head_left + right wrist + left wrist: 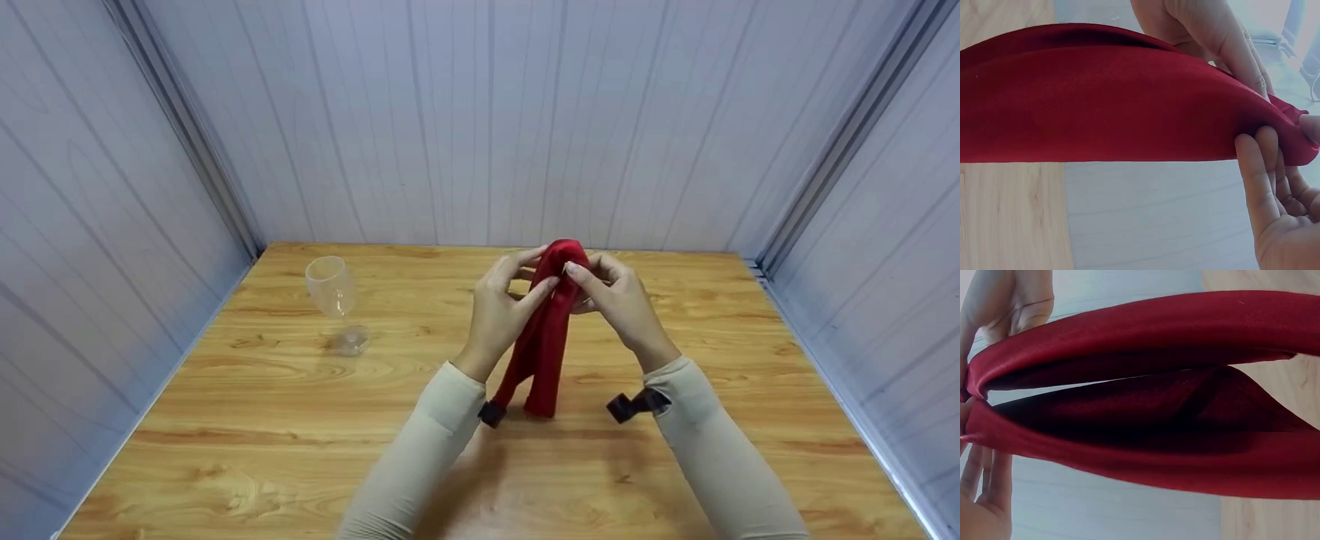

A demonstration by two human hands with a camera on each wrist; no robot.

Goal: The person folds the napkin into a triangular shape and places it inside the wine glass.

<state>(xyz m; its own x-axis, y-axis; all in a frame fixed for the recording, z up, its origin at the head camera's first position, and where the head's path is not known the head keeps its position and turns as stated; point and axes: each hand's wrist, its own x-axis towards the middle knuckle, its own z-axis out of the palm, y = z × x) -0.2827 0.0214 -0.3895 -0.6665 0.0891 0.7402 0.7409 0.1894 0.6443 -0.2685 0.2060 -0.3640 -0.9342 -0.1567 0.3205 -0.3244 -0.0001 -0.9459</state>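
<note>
A red cloth (551,337), smooth and slightly shiny, is folded into a long strip and bent over at its top. My left hand (502,304) holds its upper part from the left, thumb on the near face. From the right, my right hand (622,304) pinches the bent top with thumb and fingers. Two lengths hang down beneath the hands; in the left wrist view the cloth (1185,467) shows a gap between them. The right wrist view has the fingertips (1249,149) pressed against the cloth (1117,107) near its top.
A clear stemmed wine glass (330,289) stands upright on the wooden table (247,435), left of the hands. White panel walls (450,127) enclose the table at the back and both sides. Black camera mounts (630,406) are strapped at the wrists.
</note>
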